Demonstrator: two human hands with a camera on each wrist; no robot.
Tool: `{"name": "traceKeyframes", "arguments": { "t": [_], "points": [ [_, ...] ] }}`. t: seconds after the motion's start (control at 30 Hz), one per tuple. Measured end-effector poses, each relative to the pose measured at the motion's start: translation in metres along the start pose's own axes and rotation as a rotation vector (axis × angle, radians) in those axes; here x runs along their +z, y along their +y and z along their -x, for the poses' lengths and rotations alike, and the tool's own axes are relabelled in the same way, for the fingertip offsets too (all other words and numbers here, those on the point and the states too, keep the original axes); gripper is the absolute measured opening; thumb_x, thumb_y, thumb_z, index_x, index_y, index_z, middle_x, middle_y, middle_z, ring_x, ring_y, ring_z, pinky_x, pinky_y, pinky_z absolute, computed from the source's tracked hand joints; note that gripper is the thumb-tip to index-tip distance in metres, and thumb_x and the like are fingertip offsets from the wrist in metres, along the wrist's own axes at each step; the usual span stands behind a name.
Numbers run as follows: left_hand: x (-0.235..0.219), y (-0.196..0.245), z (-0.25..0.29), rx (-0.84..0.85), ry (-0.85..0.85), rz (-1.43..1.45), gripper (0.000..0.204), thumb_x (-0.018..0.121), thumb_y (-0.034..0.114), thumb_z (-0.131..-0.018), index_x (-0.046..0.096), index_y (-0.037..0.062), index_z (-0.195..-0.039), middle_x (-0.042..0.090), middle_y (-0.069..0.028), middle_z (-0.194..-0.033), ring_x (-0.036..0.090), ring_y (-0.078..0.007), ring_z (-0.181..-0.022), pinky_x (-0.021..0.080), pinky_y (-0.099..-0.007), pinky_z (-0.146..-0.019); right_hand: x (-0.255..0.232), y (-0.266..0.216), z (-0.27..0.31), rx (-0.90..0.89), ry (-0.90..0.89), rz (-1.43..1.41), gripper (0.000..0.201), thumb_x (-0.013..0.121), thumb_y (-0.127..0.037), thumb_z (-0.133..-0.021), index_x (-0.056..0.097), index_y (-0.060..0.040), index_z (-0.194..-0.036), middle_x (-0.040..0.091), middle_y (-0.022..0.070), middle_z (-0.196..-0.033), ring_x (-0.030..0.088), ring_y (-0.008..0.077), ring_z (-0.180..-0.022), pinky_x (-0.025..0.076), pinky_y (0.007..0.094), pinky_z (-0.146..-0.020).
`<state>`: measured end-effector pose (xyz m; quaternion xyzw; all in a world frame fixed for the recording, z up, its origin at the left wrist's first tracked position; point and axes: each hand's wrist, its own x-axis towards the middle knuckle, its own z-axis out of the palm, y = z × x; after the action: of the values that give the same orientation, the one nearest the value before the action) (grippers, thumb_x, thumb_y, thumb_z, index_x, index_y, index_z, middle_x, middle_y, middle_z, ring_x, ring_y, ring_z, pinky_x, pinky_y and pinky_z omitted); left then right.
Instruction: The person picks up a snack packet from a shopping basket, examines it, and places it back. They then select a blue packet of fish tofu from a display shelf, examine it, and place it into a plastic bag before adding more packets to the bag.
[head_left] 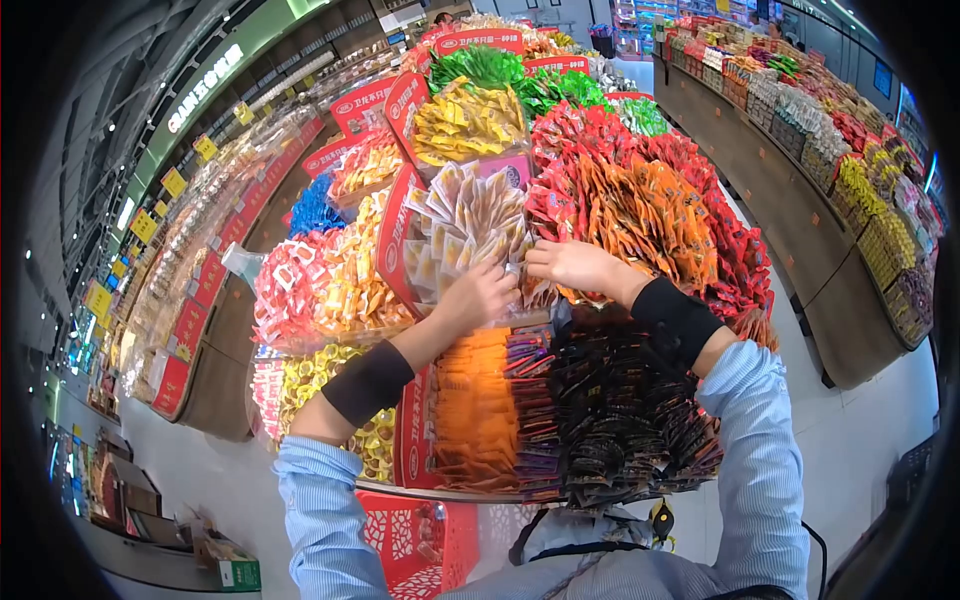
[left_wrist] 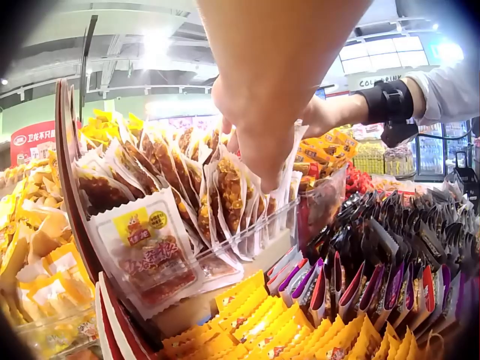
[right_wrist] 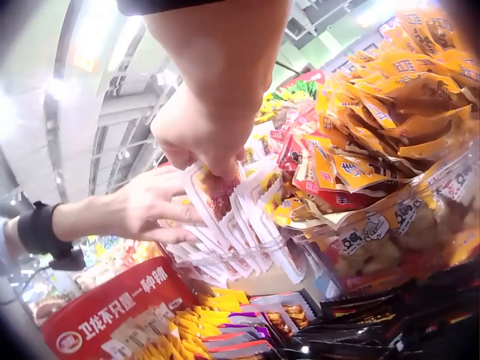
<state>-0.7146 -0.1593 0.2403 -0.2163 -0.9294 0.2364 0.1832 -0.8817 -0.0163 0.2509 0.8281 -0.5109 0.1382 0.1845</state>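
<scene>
Both grips are at work in the same bin: the right hand (head_left: 568, 266) pinches a clear snack packet (right_wrist: 217, 187) by its top edge between thumb and fingertips, while the left hand (head_left: 482, 292) lies beside it with fingers straight and spread flat against the row of clear packets (head_left: 465, 225), seemingly to keep them from toppling as one is handled. That row sits in the middle of a big tiered display stand (head_left: 470, 494), where heaps of wrapped snacks are sorted by colour so each sort stays apart: orange and red sachets (head_left: 640, 215) to the right, yellow ones (head_left: 465, 120) above, black packets (head_left: 620, 420) and orange packets (head_left: 475, 410) on the tier below. Red dividers (head_left: 392, 250) with white lettering fence the bins, and a low clear wall (left_wrist: 259, 229) holds the packets upright on edge, faces outward. Black wrist bands (head_left: 370, 380) carry the cameras above blue striped sleeves (head_left: 755, 420).
</scene>
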Motion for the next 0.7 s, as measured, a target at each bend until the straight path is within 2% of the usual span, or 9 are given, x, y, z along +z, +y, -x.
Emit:
{"name": "traceKeyframes", "arguments": {
  "t": [0.13,0.17,0.27,0.37,0.47,0.57,0.6,0.7],
  "points": [
    [0.002,0.0,0.002,-0.014,-0.037,0.011,0.024,0.06,0.021,-0.064,0.057,0.0136,-0.087,0.046,-0.0008,-0.082,0.049,-0.0164,-0.084,0.035,-0.0333,-0.09,0.014,-0.006,-0.007,-0.074,-0.064,0.128,0.013,0.048,-0.013,-0.072,0.052,-0.0068,-0.082,0.048,0.0024,-0.086,0.049,0.0179,-0.09,0.048,0.0261,-0.064],
    [0.003,0.0,0.002,-0.018,-0.046,0.014,0.024,0.06,0.021,-0.064,0.057,0.0137,-0.087,0.046,-0.0009,-0.082,0.049,-0.0166,-0.084,0.035,-0.0335,-0.091,0.018,-0.006,-0.008,-0.071,-0.007,0.13,0.011,0.049,-0.012,-0.07,0.053,-0.0066,-0.079,0.048,0.0022,-0.085,0.049,0.0173,-0.087,0.048,0.0266,-0.063],
    [0.008,0.001,0.005,-0.02,0.006,0.029,0.023,0.059,0.02,-0.064,0.057,0.0125,-0.085,0.047,-0.0011,-0.08,0.049,-0.0168,-0.084,0.034,-0.0344,-0.092,0.03,-0.004,-0.014,-0.063,-0.026,0.162,0.011,0.048,-0.013,-0.072,0.051,-0.0059,-0.079,0.047,0.0026,-0.084,0.049,0.0173,-0.084,0.048,0.0262,-0.06],
    [0.014,0.002,0.006,-0.014,-0.031,0.019,0.02,0.056,0.017,-0.065,0.058,0.01,-0.084,0.05,-0.0018,-0.079,0.05,-0.017,-0.086,0.034,-0.0355,-0.094,0.041,-0.004,-0.015,-0.133,-0.02,0.255,0.011,0.049,-0.013,-0.071,0.053,-0.0052,-0.078,0.048,0.0022,-0.083,0.049,0.017,-0.084,0.048,0.0266,-0.059],
    [0.014,0.006,0.007,-0.027,-0.037,0.032,0.021,0.052,0.013,-0.067,0.059,0.0069,-0.086,0.055,-0.0034,-0.083,0.052,-0.0173,-0.092,0.034,-0.0361,-0.093,0.04,-0.008,-0.018,-0.162,-0.088,0.345,0.011,0.05,-0.013,-0.07,0.054,-0.0047,-0.076,0.048,0.0017,-0.081,0.05,0.0167,-0.083,0.048,0.0264,-0.06],
    [0.013,0.008,0.013,0.003,-0.012,-0.01,0.024,0.049,0.012,-0.068,0.059,0.0043,-0.089,0.058,-0.0062,-0.094,0.052,-0.018,-0.097,0.035,-0.0365,-0.093,0.048,-0.008,-0.019,-0.119,-0.053,0.235,0.01,0.051,-0.011,-0.068,0.058,-0.0042,-0.07,0.052,0.0039,-0.083,0.054,0.0201,-0.082,0.049,0.03,-0.064],
    [0.011,0.011,0.014,-0.008,-0.036,-0.003,0.025,0.049,0.012,-0.068,0.059,0.0036,-0.089,0.058,-0.0068,-0.096,0.052,-0.0183,-0.099,0.036,-0.0366,-0.092,0.053,-0.006,-0.019,-0.048,-0.065,0.155,0.011,0.051,-0.011,-0.068,0.059,-0.0038,-0.072,0.053,0.0048,-0.083,0.054,0.0205,-0.082,0.049,0.0301,-0.064],
    [0.002,0.013,0.018,-0.035,-0.055,0.014,0.027,0.05,0.012,-0.067,0.058,0.0009,-0.091,0.058,-0.0091,-0.101,0.052,-0.0194,-0.1,0.038,-0.0361,-0.089,0.064,-0.007,-0.02,-0.043,-0.027,0.178,0.011,0.051,-0.01,-0.068,0.059,-0.0036,-0.071,0.054,0.0056,-0.082,0.054,0.0213,-0.082,0.049,0.0305,-0.064]
  ]
}}
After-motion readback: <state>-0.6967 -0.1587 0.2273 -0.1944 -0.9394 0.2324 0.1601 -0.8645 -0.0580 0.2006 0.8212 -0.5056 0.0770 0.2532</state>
